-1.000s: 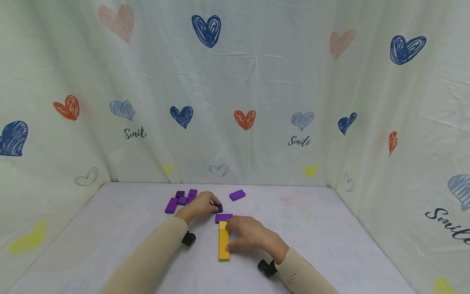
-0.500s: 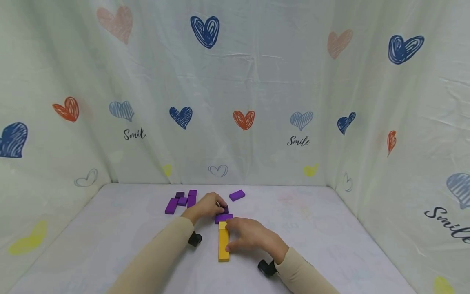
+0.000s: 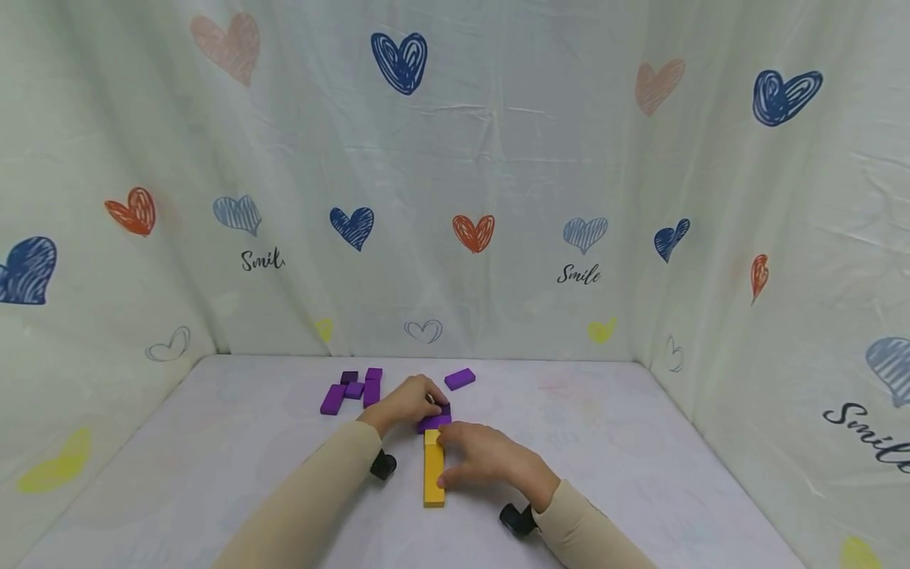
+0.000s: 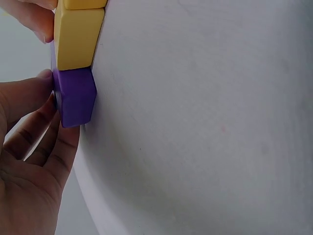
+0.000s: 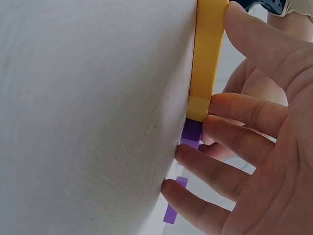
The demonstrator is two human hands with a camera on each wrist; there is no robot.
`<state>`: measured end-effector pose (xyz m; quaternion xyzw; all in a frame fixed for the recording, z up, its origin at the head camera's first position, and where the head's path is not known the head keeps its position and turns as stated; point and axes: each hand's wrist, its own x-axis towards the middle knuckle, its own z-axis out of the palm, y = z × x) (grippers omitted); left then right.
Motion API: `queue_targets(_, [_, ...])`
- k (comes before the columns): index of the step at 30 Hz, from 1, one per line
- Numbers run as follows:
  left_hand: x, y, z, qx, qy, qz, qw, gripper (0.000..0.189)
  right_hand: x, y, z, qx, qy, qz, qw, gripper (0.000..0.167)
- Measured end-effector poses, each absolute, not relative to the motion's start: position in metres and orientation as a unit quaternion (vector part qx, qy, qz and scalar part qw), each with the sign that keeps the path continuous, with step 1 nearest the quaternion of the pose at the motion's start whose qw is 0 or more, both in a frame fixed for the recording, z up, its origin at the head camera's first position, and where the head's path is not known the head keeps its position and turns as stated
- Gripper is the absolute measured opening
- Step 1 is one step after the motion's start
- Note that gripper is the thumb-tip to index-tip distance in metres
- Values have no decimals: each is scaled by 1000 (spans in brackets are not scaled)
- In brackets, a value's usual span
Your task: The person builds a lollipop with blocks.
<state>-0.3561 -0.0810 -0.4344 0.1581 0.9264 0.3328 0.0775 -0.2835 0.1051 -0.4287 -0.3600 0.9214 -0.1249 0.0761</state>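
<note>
In the head view my left hand [image 3: 408, 401] pinches a small dark purple block [image 3: 445, 408] right behind a purple block [image 3: 435, 425] lying crosswise. The left wrist view has the thumb against the purple block [image 4: 77, 98], with the other fingers curled behind and the far side hidden. A long yellow block [image 3: 434, 478] runs toward me from the purple one, a short yellow block [image 3: 432, 436] at its far end. My right hand [image 3: 490, 457] rests along their right side, thumb near the front end. Its fingers [image 5: 247, 110] are extended and slightly spread in the right wrist view.
A cluster of several purple blocks [image 3: 332, 399] lies at the back left of the white table [image 3: 604, 474]. One loose purple block [image 3: 460, 379] is at the back centre. Heart-printed curtains [image 3: 526, 300] close in the back and both sides.
My left hand has slid the dark purple block rightward and slightly nearer, up behind the crosswise purple block. The right hand and yellow blocks have stayed in place.
</note>
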Motion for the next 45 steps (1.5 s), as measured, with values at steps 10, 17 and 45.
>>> queue_targets(10, [-354, -79, -432, 154, 929, 327, 78, 19, -284, 105, -429, -360, 922, -127, 74, 57])
queue_targets(17, [-352, -82, -427, 160, 928, 324, 88, 19, -284, 106, -429, -358, 922, -126, 75, 58])
queue_targets(45, [-341, -145, -408, 140, 940, 309, 31, 26, -283, 103, -430, -337, 929, -129, 85, 58])
